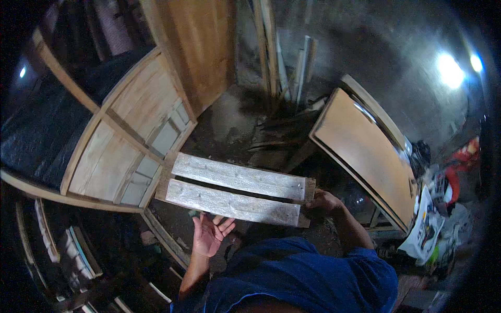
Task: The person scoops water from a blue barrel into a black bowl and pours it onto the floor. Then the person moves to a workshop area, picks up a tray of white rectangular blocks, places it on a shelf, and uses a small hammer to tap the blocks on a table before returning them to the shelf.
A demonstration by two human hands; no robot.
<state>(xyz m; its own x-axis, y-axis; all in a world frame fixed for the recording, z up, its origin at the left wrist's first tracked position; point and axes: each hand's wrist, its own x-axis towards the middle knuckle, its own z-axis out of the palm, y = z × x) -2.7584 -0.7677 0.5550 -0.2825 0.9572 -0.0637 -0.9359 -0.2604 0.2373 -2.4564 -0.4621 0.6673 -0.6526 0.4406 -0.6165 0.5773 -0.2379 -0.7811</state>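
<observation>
Two-board panel [235, 204] is gripped by the right hand [324, 202], left hand [210, 237] spread, white plastic [417, 232] unreadably blurred.

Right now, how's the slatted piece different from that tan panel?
The slatted piece is whitish; the panel is tan. The slatted piece has a gap between two planks; the panel shows one broad face. The right hand grips the slatted piece; the panel is unheld. Both look flat.

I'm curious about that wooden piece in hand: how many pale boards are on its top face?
2: the far board and the near board, side by side and slightly apart. Any underneath would be hidden.
</observation>
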